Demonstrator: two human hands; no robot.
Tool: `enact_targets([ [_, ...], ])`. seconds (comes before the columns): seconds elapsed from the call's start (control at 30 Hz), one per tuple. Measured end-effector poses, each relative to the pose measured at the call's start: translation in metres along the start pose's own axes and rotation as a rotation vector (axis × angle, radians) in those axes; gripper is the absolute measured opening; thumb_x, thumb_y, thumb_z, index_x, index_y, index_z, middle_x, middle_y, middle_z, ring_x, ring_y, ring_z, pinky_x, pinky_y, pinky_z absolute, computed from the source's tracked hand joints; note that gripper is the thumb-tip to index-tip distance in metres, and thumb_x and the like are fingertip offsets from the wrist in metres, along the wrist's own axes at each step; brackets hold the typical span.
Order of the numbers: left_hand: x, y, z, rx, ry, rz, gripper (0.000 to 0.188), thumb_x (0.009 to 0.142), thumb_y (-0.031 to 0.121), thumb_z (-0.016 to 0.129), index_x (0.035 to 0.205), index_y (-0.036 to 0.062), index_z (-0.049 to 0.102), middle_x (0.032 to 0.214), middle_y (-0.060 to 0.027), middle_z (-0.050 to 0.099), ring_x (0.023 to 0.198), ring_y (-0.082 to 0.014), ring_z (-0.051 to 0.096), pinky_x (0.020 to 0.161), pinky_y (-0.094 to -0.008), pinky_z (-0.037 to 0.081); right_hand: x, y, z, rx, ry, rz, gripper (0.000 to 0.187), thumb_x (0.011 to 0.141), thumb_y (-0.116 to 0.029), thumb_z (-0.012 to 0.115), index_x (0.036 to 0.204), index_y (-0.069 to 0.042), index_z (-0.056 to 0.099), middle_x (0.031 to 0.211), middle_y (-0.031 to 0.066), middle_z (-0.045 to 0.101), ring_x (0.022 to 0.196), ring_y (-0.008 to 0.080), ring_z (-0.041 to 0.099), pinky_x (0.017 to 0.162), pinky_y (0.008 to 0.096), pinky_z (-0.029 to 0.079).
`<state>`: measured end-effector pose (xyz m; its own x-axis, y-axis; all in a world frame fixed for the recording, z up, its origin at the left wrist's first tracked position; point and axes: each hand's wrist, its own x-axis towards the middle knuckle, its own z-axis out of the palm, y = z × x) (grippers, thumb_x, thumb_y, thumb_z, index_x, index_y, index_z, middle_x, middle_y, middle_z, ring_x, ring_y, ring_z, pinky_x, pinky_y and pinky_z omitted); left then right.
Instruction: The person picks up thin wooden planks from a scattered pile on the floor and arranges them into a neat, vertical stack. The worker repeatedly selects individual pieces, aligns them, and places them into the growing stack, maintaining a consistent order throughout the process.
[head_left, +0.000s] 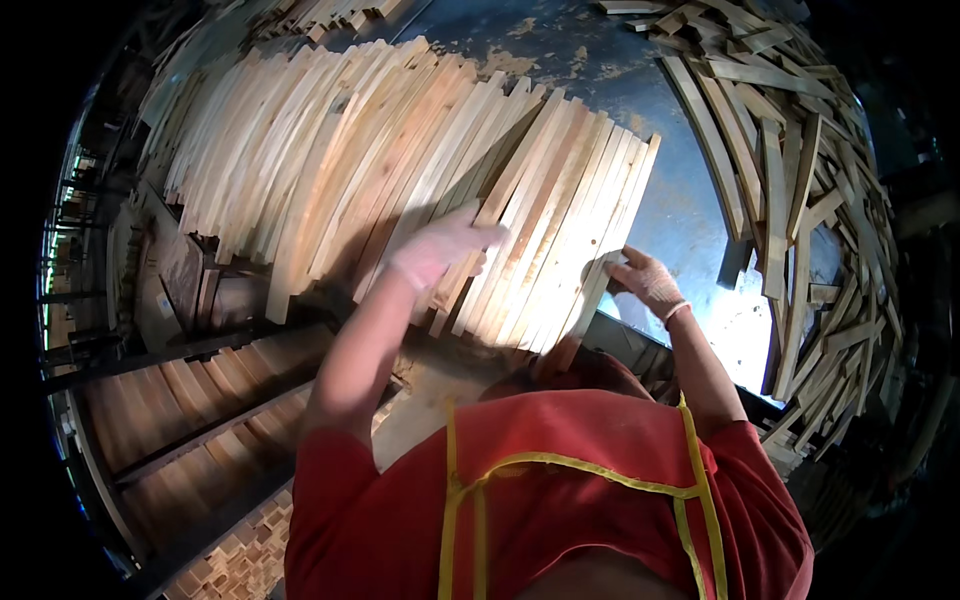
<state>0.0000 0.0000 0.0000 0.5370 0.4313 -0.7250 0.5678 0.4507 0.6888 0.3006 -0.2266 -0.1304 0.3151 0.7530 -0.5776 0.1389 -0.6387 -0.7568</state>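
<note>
A row of long, pale wooden strips (560, 220) lies side by side in front of me. In a light work glove, my left hand (440, 248) rests over the middle of the row. Its fingers reach across the strips beside a dark slanting gap; they are slightly blurred and look extended. My right hand (648, 282), also gloved, is at the right side of the row. Its fingers are apart and touch the edge of the outermost strip near its lower end. Between my hands lies a brightly lit group of strips. The undersides of my fingers are partly hidden.
The strips lie on a dark blue, worn tabletop (570, 60). A jumbled heap of wooden pieces (790, 190) covers its right side. At lower left stands a dark-framed rack (210, 400) with boards, above stacked wood ends (240, 545). More strips (340, 15) lie at the far edge.
</note>
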Motion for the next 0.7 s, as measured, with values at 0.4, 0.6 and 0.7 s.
enact_targets([
  [0.4,-0.02,-0.108,-0.128,1.595,1.111,0.325,0.078,0.088,0.035,0.076,0.157,0.0126,0.046,0.152,-0.0128,0.052,0.14,-0.0288,0.046,0.115,-0.0474,0.042,0.147,-0.147,-0.089,-0.527,0.317,-0.538,0.074,0.1,-0.039,0.062,0.16,-0.003,0.039,0.136,0.0271,0.067,0.126,0.0369,0.066,0.108,0.0418,0.049],
  [0.6,0.043,-0.183,-0.067,1.313,0.934,0.154,0.056,0.099,0.028,0.069,0.147,0.0051,0.054,0.151,-0.0135,0.049,0.113,-0.0226,0.064,0.093,-0.0403,0.057,0.247,-0.199,-0.071,-0.62,-0.029,-0.326,0.062,0.098,-0.038,0.063,0.145,-0.001,0.048,0.125,0.0192,0.073,0.113,0.0321,0.07,0.094,0.0438,0.051],
  [0.7,0.057,-0.079,0.065,0.927,0.752,0.481,0.07,0.085,0.052,0.076,0.132,0.0031,0.058,0.129,-0.0109,0.055,0.105,-0.0231,0.063,0.082,-0.0401,0.056,0.227,-0.229,-0.081,-0.604,-0.206,-0.319,0.061,0.098,-0.039,0.064,0.143,0.001,0.053,0.12,0.0188,0.075,0.11,0.0287,0.071,0.091,0.042,0.053],
])
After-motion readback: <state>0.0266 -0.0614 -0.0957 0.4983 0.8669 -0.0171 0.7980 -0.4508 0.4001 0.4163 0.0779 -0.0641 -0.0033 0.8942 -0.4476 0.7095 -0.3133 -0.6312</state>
